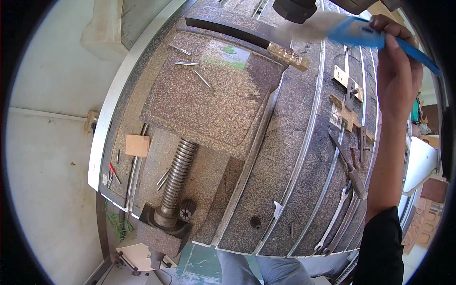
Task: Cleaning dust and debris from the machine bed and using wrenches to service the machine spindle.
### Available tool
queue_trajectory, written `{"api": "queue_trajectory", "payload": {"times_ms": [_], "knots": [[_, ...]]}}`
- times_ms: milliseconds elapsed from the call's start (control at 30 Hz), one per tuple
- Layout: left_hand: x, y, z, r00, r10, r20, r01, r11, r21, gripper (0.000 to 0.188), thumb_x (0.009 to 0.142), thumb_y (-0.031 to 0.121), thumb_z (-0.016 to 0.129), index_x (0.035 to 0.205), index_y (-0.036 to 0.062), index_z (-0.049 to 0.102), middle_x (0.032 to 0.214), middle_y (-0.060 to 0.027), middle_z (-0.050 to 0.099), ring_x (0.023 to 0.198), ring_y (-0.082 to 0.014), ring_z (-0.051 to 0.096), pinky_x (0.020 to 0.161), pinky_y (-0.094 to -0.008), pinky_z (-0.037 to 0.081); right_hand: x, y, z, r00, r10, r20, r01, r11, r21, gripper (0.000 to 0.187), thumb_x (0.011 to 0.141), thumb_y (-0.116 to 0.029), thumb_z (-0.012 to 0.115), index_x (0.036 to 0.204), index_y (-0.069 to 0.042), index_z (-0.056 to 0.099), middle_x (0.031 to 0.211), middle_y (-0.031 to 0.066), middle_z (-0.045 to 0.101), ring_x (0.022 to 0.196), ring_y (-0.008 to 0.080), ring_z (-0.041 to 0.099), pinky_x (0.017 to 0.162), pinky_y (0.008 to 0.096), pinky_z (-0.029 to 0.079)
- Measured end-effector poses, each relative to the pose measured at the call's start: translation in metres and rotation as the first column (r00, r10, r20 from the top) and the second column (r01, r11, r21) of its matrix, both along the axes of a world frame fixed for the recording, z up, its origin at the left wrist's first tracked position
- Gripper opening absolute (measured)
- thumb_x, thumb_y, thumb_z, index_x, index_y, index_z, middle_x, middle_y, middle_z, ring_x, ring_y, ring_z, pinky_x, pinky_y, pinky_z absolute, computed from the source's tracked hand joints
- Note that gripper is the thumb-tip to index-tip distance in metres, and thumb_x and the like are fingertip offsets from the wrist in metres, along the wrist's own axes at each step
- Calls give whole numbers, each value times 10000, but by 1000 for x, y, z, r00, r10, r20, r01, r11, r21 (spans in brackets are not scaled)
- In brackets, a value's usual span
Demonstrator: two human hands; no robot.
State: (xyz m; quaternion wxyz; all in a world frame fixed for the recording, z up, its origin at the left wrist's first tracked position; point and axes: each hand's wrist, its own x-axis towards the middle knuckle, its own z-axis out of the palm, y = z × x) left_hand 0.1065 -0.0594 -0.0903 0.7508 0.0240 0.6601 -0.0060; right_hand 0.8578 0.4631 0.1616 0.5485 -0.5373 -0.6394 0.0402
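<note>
My right hand (pixel 399 61) is closed around the blue handle of a brush (pixel 356 33) at the upper right. The brush's pale bristles are smeared by motion and reach left, just below a dark machine spindle (pixel 295 8). Beneath them is a large machine vise (pixel 204 104), its top covered in brass-coloured chips. A brass block (pixel 289 56) sits at the right end of the vise's jaw gap, close to the bristles. Several thin metal rods (pixel 202 79) and a small green-marked plate (pixel 227 54) lie on the vise. My left hand is out of the picture.
The slotted machine table (pixel 294 142) is strewn with chips. On its right lie a wrench (pixel 333 221), a wooden-handled file (pixel 351 173) and brass pieces (pixel 346 114). The vise's screw (pixel 178 171) points toward me, with a collet (pixel 187 209) beside it. A pale wall (pixel 52 156) stands left.
</note>
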Motion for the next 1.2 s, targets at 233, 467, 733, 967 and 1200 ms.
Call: {"api": "queue_trajectory", "payload": {"times_ms": [233,467,733,967,1200], "knots": [[3,-6,-1,1000,6,1,-6,1000,-5,399,872,283,627,1158,28,512,981,-119,608,864,-252,629,693,-363,539,-16,1,-3,977,-89,195,79,995,57,193,898,-98,591,1055,11,564,1117,154,598,1087,215,555,998,341,396],[5,-10,-3,1000,10,0,-10,1000,-6,395,873,278,625,1156,28,513,981,-119,606,863,-253,628,694,-363,538,-27,3,-10,940,-267,214,246,962,121,198,890,-99,617,1048,13,580,1046,123,632,1034,195,591,958,321,442],[6,-7,-6,1000,5,0,-5,1000,7,389,873,273,623,1155,28,513,982,-119,605,863,-253,626,694,-363,537,-27,4,-12,932,-275,238,251,960,127,216,866,-101,664,1043,9,607,1030,108,639,996,163,600,903,299,476],[6,-3,-7,1000,1,-6,-1,1000,21,384,873,268,622,1153,28,514,983,-120,603,862,-254,625,694,-363,537,-33,3,-13,990,4,144,-2,1000,-11,158,874,-54,616,1014,13,586,1048,118,611,1028,192,574,927,323,452],[8,1,-7,1000,-3,-16,3,999,35,380,874,264,620,1151,27,514,984,-120,602,862,-254,624,695,-364,536,-31,-7,-8,918,-341,201,313,936,161,138,894,-41,594,1011,32,601,1030,115,631,984,164,602,907,289,476]]}}
